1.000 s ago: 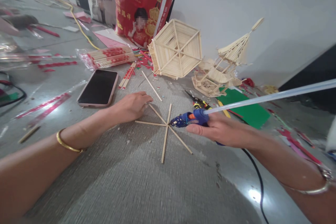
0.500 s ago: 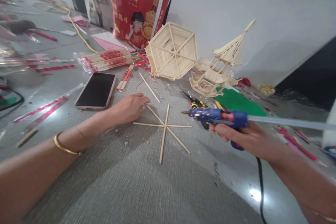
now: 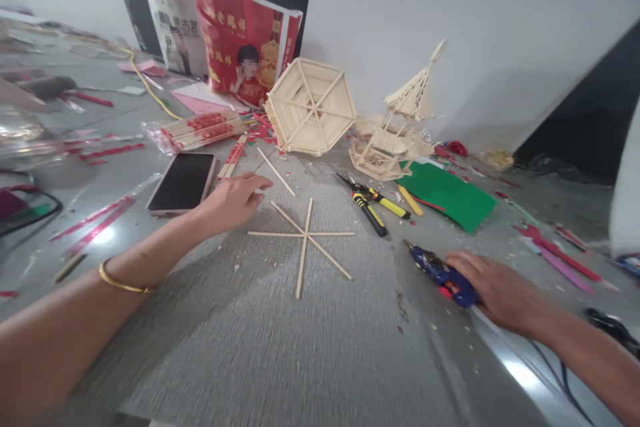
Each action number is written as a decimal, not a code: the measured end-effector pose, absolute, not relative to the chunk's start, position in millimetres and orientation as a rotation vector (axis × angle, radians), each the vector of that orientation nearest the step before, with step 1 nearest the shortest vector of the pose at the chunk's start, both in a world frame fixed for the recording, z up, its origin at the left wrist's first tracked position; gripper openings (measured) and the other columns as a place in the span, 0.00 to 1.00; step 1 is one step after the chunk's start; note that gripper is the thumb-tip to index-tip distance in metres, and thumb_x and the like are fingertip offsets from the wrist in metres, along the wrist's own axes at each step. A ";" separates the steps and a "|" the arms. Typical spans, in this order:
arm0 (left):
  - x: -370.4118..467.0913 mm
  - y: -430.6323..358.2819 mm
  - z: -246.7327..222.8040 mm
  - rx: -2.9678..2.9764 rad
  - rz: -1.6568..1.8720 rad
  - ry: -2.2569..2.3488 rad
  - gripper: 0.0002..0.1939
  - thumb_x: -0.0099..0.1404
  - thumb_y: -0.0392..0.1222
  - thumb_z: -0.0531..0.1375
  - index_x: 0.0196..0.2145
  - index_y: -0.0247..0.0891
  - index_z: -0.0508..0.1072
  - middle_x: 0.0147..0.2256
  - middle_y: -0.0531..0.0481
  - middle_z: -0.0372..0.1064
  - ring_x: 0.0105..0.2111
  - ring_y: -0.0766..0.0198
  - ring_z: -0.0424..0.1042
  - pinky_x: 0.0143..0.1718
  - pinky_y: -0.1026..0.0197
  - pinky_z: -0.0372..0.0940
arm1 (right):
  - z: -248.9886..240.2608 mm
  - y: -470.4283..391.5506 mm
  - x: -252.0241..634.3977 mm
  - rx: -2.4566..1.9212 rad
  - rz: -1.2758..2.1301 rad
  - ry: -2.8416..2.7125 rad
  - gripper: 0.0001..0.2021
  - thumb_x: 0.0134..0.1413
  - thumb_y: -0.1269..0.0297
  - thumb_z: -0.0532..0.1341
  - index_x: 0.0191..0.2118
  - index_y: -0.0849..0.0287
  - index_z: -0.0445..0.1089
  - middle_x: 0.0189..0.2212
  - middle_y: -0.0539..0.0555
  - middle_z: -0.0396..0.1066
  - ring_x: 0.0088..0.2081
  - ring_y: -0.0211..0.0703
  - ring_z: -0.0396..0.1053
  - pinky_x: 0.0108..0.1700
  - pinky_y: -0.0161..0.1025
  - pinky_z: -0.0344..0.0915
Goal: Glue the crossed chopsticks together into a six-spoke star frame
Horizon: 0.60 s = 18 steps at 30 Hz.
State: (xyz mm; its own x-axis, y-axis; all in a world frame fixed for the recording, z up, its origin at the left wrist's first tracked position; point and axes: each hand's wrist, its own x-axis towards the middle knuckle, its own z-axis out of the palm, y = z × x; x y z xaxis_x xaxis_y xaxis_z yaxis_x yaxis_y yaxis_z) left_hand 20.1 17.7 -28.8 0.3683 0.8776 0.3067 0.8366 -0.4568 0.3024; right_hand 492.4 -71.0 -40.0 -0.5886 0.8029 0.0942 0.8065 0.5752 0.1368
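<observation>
On the grey surface (image 3: 240, 347) lies a six-armed star of thin wooden sticks (image 3: 306, 235), crossed at one centre. My left hand (image 3: 235, 203) hovers at its upper left, fingers apart and empty, close to a loose stick (image 3: 277, 172). Off to the right, my right hand (image 3: 500, 287) grips a blue hot glue gun (image 3: 437, 273) low over the surface. Its nozzle points up and left, and a clear glue stick trails from its back. The fingers' far side is hidden.
Pliers (image 3: 370, 200) with yellow-black handles lie beside green sheet (image 3: 450, 193). Behind stand a hexagonal stick panel (image 3: 313, 107) and a stick pavilion model (image 3: 400, 127). A phone (image 3: 183, 181), packaged chopsticks (image 3: 200, 130) and a red bag (image 3: 245, 47) are at left and back.
My right hand has brought the glue gun down and right, away from the star, turning it over. My left hand has drawn back leftward from the star's upper-left stick.
</observation>
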 end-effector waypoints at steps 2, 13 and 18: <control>18.4 13.4 -23.8 2.517 0.702 1.607 0.18 0.62 0.35 0.50 0.48 0.33 0.71 0.46 0.42 0.71 0.36 0.62 0.72 0.44 0.57 0.66 | -44.6 -65.7 501.9 -1.413 -0.267 -2.731 0.15 0.55 0.75 0.50 0.45 0.59 0.69 0.44 0.69 0.71 0.41 0.56 0.72 0.43 0.49 0.68; 5.8 -0.4 -15.3 2.662 0.865 1.599 0.16 0.64 0.37 0.50 0.47 0.34 0.71 0.44 0.42 0.72 0.39 0.60 0.72 0.45 0.56 0.66 | -16.7 -62.8 499.2 -1.462 -0.338 -2.606 0.17 0.50 0.70 0.58 0.47 0.58 0.72 0.47 0.66 0.72 0.45 0.56 0.72 0.46 0.49 0.68; 5.6 -5.6 -11.1 2.755 0.954 1.616 0.18 0.65 0.38 0.48 0.49 0.36 0.70 0.47 0.42 0.70 0.41 0.58 0.72 0.43 0.57 0.67 | 12.3 -102.8 372.7 -1.103 -0.428 -2.372 0.11 0.61 0.68 0.51 0.38 0.60 0.71 0.34 0.58 0.73 0.35 0.43 0.71 0.38 0.41 0.67</control>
